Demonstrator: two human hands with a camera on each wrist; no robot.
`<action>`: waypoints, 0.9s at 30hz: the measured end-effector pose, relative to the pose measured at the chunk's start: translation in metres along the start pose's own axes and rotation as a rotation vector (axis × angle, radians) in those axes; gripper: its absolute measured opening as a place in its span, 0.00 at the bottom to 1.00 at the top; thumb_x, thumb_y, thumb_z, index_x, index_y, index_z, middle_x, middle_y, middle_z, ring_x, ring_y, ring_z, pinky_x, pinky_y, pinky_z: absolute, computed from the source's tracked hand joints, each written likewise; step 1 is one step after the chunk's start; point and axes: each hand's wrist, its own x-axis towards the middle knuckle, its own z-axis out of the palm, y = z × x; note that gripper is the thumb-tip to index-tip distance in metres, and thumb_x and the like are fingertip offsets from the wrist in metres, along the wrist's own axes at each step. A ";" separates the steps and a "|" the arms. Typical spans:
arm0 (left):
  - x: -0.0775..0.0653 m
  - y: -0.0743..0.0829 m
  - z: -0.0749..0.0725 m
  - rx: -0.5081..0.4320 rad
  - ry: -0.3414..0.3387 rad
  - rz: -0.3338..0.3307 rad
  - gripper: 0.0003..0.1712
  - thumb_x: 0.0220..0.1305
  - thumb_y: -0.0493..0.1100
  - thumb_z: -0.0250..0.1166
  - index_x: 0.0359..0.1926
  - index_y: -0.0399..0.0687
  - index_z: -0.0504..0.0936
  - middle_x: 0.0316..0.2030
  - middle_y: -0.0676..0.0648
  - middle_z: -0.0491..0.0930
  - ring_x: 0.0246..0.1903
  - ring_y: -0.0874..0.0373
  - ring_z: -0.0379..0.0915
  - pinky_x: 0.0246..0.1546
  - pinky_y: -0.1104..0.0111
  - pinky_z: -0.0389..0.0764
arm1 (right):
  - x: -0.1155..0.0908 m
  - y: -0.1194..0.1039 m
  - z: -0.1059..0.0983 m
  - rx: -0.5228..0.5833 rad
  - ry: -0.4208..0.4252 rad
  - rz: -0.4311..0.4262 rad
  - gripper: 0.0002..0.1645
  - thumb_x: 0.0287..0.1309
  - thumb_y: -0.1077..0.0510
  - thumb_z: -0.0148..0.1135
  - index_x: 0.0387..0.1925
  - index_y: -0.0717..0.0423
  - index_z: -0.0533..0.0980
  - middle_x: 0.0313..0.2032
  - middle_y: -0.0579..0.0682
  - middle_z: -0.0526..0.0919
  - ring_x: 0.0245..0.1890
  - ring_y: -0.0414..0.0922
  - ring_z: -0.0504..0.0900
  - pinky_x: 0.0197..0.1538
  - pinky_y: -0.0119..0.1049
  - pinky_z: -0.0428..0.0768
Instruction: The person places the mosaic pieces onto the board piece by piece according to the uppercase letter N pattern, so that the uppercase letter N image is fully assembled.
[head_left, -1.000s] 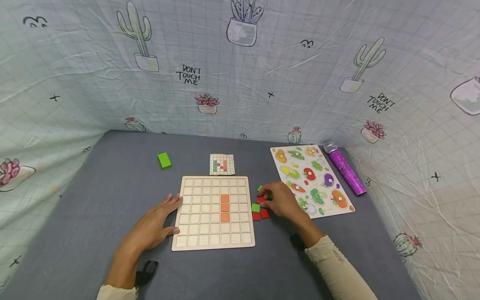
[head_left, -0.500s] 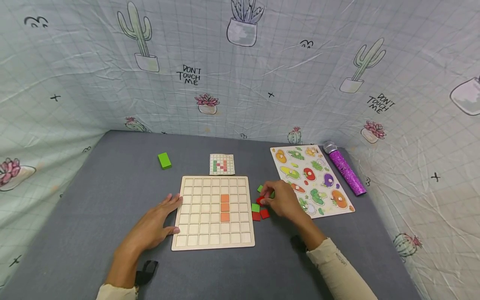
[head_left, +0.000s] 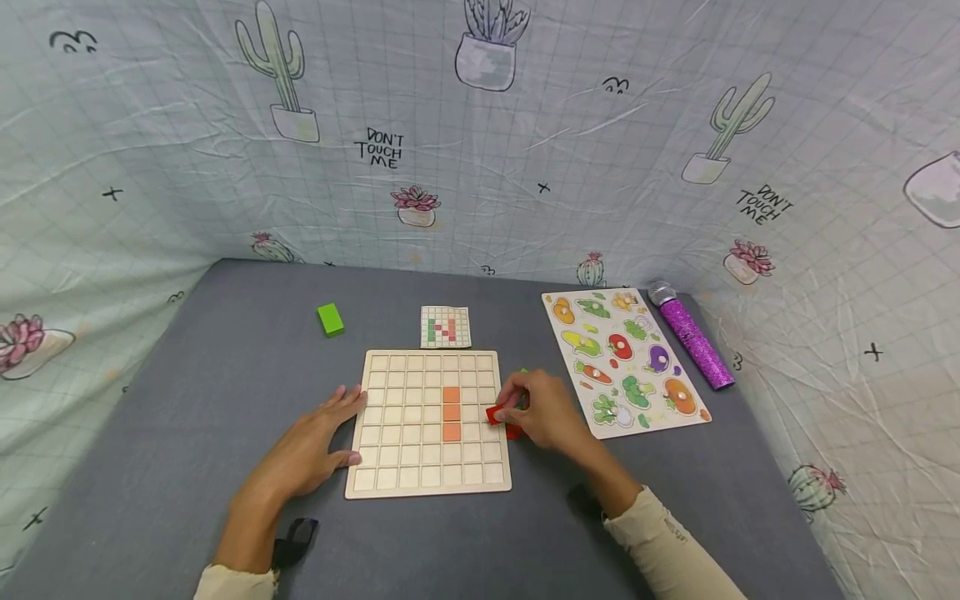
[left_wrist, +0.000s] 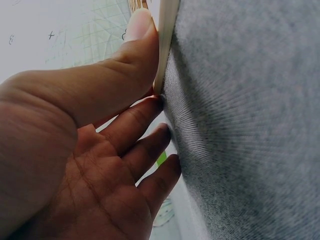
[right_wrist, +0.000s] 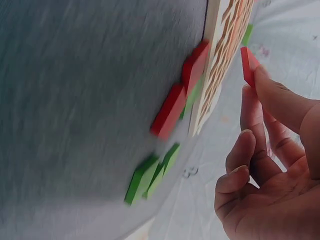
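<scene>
A pale wooden grid board (head_left: 408, 457) lies on the grey table, with three orange tiles (head_left: 451, 412) in one column of its cells. My left hand (head_left: 303, 450) touches the board's left edge, fingers spread; in the left wrist view the thumb (left_wrist: 137, 30) lies against the board's side. My right hand (head_left: 547, 410) pinches a red square tile (right_wrist: 247, 66) between thumb and fingers, above the board's right edge. Beside that edge lie two red tiles (right_wrist: 169, 111) and several green tiles (right_wrist: 142, 179), mostly hidden by the hand in the head view.
Behind the board is a small pattern card (head_left: 446, 327). A green block (head_left: 330, 320) lies at the back left. On the right are a vegetable puzzle board (head_left: 600, 354) and a purple glittery microphone (head_left: 697, 346). A printed cloth (head_left: 480, 167) hangs round the table.
My right hand has picked up a red tile from the loose pile and moved left with it to the board's right edge. The left hand has stayed in place.
</scene>
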 end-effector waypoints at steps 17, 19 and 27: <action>0.000 0.000 -0.001 -0.005 0.013 0.032 0.53 0.55 0.35 0.81 0.80 0.39 0.66 0.80 0.36 0.62 0.81 0.32 0.55 0.74 0.33 0.63 | -0.005 -0.033 0.037 0.019 -0.114 -0.072 0.13 0.51 0.62 0.84 0.23 0.47 0.84 0.21 0.39 0.83 0.22 0.34 0.77 0.25 0.28 0.73; 0.000 0.000 -0.001 -0.004 0.013 0.032 0.53 0.55 0.36 0.81 0.80 0.39 0.66 0.80 0.36 0.63 0.81 0.32 0.55 0.74 0.34 0.64 | -0.006 -0.036 0.040 -0.001 -0.111 -0.072 0.14 0.51 0.62 0.84 0.23 0.47 0.84 0.21 0.38 0.83 0.21 0.33 0.76 0.25 0.28 0.73; 0.000 0.001 -0.001 -0.003 0.011 0.021 0.53 0.55 0.36 0.81 0.80 0.39 0.66 0.80 0.36 0.62 0.81 0.32 0.55 0.74 0.34 0.64 | -0.009 -0.042 0.049 -0.107 -0.113 -0.065 0.16 0.51 0.59 0.83 0.20 0.42 0.82 0.18 0.35 0.79 0.25 0.32 0.74 0.29 0.28 0.71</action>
